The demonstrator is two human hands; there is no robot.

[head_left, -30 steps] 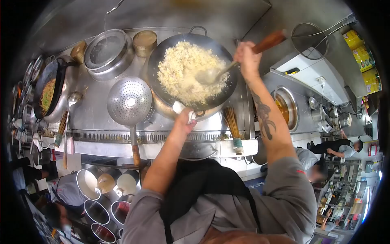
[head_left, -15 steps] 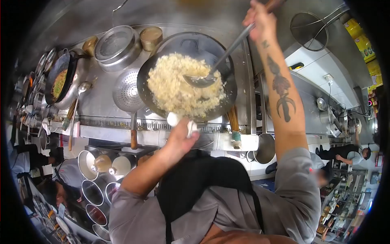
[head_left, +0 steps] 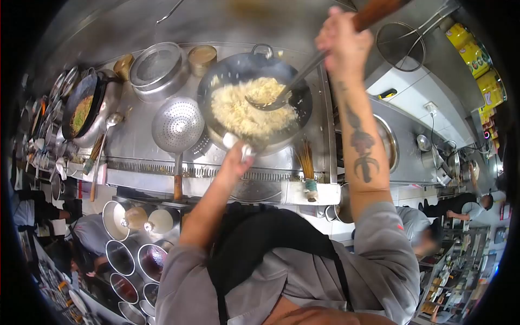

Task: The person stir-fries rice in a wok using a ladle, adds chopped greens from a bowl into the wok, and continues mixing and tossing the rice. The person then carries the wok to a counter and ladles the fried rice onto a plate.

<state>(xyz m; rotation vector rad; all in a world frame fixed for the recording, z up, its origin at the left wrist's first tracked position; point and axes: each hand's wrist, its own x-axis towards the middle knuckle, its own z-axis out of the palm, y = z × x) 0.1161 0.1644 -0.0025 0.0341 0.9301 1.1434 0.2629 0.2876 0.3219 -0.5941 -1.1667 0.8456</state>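
1. At the near edge of the steel cooktop (head_left: pixel 135 132), left of its right corner, a bamboo brush (head_left: pixel 307 167) stands bristles up.
2. Just inside that edge, the left hand (head_left: pixel 237 161) is closed on a white cloth (head_left: pixel 232 142) at the near rim of the wok (head_left: pixel 301 111).
3. Left of the wok, a perforated strainer (head_left: pixel 177 124) lies with its handle over the near edge.
4. Toward the cooktop's right edge, the wok holds fried rice (head_left: pixel 244 108), beyond the left hand; a ladle (head_left: pixel 292 86) dips into it.
5. Above the far right corner, the right hand (head_left: pixel 345 43) is wrapped around the ladle's handle.
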